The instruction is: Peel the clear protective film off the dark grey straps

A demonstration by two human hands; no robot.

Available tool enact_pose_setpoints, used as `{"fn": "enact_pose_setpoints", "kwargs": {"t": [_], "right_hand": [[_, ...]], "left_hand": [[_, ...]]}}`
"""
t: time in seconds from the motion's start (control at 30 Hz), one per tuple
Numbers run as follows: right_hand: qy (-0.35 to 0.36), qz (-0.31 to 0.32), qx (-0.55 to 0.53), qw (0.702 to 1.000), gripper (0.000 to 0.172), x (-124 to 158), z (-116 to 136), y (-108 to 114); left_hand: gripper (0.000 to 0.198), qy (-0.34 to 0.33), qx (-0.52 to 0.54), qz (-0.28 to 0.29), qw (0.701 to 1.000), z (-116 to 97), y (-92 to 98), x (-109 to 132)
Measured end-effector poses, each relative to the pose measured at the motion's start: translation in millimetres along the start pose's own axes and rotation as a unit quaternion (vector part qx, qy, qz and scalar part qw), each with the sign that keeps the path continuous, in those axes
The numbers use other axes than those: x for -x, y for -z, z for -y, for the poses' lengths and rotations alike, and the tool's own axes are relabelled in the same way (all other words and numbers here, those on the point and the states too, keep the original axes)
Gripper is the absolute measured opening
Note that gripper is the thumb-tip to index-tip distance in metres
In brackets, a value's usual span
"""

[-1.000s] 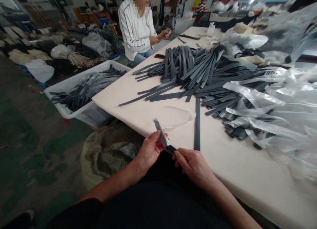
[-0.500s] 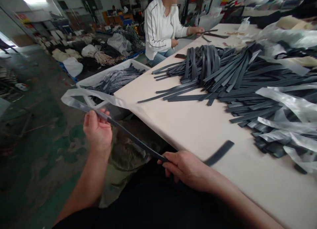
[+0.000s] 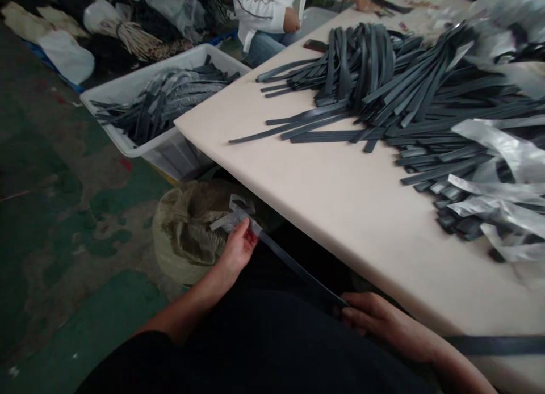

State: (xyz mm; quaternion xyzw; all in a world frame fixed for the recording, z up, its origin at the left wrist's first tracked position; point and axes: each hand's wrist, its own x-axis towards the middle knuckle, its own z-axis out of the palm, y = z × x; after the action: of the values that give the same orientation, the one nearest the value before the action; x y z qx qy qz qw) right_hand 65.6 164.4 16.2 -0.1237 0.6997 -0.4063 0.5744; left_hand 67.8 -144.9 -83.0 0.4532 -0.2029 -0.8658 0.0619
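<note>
A long, flat dark grey strap stretches between my two hands, beside the table's near edge. My left hand pinches a clear plastic sleeve where it meets the strap's far end; the sleeve's loose part crumples beyond my fingertips. My right hand grips the strap further along, fingers closed round it. Past my right wrist the strap's tail shows over the table at the right edge. On the table lies a big heap of similar straps, several partly covered by clear plastic sleeves.
A white crate holding sleeved straps stands against the table's far left corner. Below the table's edge sits an olive sack. Across the table a person in a white jacket reaches toward dark strips. Bundles lie on the floor behind.
Both hands have moved right and down in view, carrying the strap. The plastic sleeve, looped out to the left before, now bunches close to my left hand. My view has tipped downward.
</note>
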Motion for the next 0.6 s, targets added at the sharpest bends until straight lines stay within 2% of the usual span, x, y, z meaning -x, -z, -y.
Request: {"fn": "enact_pose_setpoints", "kwargs": {"t": [0.17, 0.3, 0.43, 0.5, 0.6], "right_hand": [[0.019, -0.144, 0.089, 0.985, 0.033, -29, 29, -14], [0.032, -0.201, 0.140, 0.969, 0.036, -56, 45, -22], [0.062, -0.279, 0.183, 0.941, 0.035, -75, 56, -27], [0.083, -0.297, 0.186, 0.933, 0.034, -86, 64, -28], [0.105, -0.283, 0.177, 0.937, 0.033, -95, 72, -27]], "left_hand": [[0.010, 0.022, -0.009, 0.042, 0.999, 9, -17.5, 2], [0.011, 0.041, -0.018, 0.056, 0.997, 12, -15.7, 12], [0.014, 0.067, -0.030, 0.070, 0.995, 17, -10.5, 22], [0.013, 0.081, -0.038, 0.078, 0.993, 21, -10.7, 24], [0.012, 0.100, -0.049, 0.081, 0.991, 22, -13.5, 23]]}}
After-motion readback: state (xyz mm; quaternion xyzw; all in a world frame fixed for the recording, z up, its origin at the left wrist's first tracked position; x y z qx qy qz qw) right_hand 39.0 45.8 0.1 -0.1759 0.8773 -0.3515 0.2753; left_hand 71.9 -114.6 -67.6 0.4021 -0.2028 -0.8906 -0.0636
